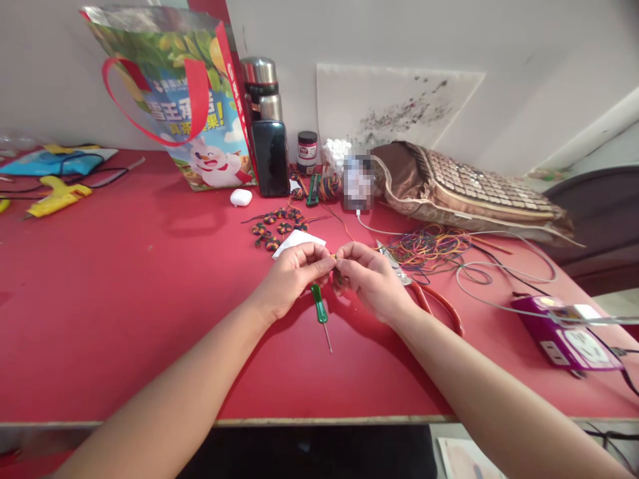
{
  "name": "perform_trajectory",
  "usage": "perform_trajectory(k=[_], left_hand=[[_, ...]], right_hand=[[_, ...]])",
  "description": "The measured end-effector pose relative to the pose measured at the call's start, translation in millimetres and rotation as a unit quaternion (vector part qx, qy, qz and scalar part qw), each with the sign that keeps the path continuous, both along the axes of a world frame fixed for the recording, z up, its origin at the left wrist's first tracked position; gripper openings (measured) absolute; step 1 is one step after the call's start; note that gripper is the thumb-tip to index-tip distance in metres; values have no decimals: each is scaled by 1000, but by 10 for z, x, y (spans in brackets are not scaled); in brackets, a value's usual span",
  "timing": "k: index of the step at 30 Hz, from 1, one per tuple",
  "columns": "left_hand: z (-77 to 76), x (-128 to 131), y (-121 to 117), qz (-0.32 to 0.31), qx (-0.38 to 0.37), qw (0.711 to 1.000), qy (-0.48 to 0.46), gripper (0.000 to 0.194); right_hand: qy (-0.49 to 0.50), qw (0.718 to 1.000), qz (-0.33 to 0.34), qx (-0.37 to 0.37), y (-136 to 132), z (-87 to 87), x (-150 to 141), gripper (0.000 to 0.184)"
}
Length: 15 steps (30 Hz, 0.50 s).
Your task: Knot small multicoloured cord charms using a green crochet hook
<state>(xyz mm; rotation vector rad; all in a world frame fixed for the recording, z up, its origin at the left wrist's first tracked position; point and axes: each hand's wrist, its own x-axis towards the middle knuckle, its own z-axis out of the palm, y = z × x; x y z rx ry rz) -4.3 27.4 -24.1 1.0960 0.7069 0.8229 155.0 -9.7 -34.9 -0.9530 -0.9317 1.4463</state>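
My left hand [304, 273] and my right hand [369, 276] meet above the red table, thumbs and fingertips pinched together. Between them is a small piece of multicoloured cord [336, 258], mostly hidden by the fingers. A green-handled tool with a thin metal shaft [320, 307] lies just below the hands. Scissors with red handles [444, 307] rest partly behind my right hand. Beyond the left hand are a white paper [299, 241] and several round knotted cord pieces [284, 228]. To the right spreads a tangle of loose coloured cord [429, 249].
At the back stand a printed bag [172, 100], a steel flask [262, 86], a phone [271, 159] and a small jar [307, 152]. A yellow glue gun [60, 195] lies far left. On the right are a beaded cushion [479, 189], a purple power strip [569, 336] and trailing cables.
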Motion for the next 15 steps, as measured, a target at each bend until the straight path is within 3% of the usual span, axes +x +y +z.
perform_trajectory(k=[7, 15], left_hand=[[-58, 32, -48, 1, 10, 1000, -15, 48], [-157, 87, -86, 24, -64, 996, -63, 45]], right_hand=[[11, 1000, 13, -11, -15, 28, 6, 13], [-12, 1000, 5, -8, -3, 24, 3, 7]])
